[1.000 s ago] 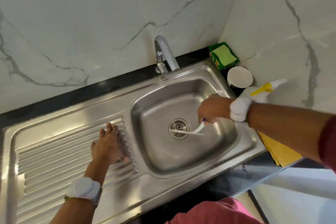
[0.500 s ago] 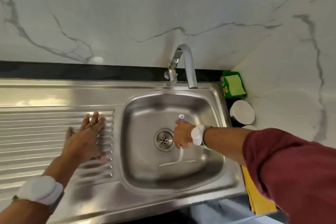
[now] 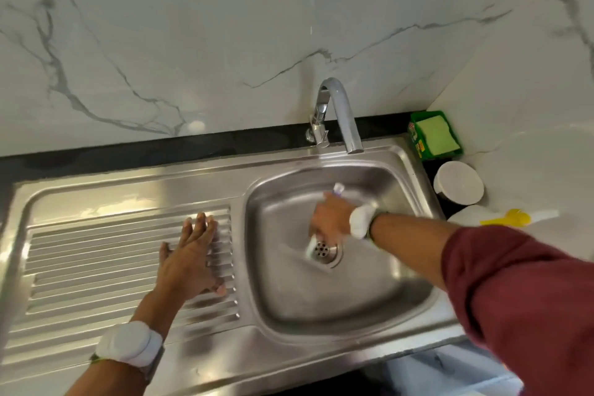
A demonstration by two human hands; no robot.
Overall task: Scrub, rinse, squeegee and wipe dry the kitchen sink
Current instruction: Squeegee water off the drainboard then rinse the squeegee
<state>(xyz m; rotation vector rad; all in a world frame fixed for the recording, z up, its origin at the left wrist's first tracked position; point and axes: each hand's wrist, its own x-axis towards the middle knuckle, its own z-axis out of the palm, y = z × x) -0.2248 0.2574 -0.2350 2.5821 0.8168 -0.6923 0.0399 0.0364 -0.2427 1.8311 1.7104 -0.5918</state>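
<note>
1. While the left hand (image 3: 193,259) lies flat with fingers straight and spread on the ribbed drainboard (image 3: 96,267), right by the basin's left edge, the right hand (image 3: 331,219) is down in the sink (image 3: 289,315) basin.
2. Right hand's fingers are wrapped round a white squeegee (image 3: 313,243); its lower end sits at the drain (image 3: 324,249), mid-basin, and the handle tip pokes out above the fist. It's pretty blurry tbh.
3. Faucet (image 3: 342,112) stands at the sink's back edge.
4. Off the back-right corner: a green sponge box (image 3: 435,135), a white tub (image 3: 458,182), then a spray bottle (image 3: 508,217) with a yellow trigger.
</note>
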